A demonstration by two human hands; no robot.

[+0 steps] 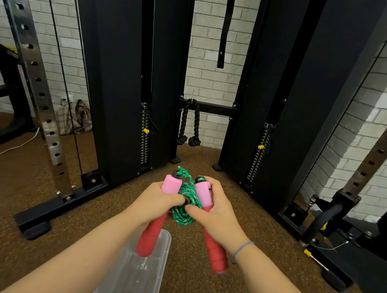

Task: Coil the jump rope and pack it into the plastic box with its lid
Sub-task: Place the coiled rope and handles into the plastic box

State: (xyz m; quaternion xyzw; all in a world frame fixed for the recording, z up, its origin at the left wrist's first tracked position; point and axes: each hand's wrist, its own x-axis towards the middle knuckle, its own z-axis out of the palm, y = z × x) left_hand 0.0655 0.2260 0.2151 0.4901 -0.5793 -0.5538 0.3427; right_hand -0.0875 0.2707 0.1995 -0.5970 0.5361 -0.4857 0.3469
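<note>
Plastic comes nearest: a clear rectangular plastic box (pixel 132 275) sits open on the speckled brown floor (pixel 197 288) at lower centre; we see no lid. Above it our left hand (pixel 156 199) and right hand (pixel 215 207) are each clamped on one red-and-pink foam handle (pixel 153 230) of the green braided jump rope (pixel 183 206), its coil bunched between them at mid-frame. We judge it light and floppy, best pinched across the loops. Beyond stand black cable machine towers (pixel 114 79), well apart.
</note>
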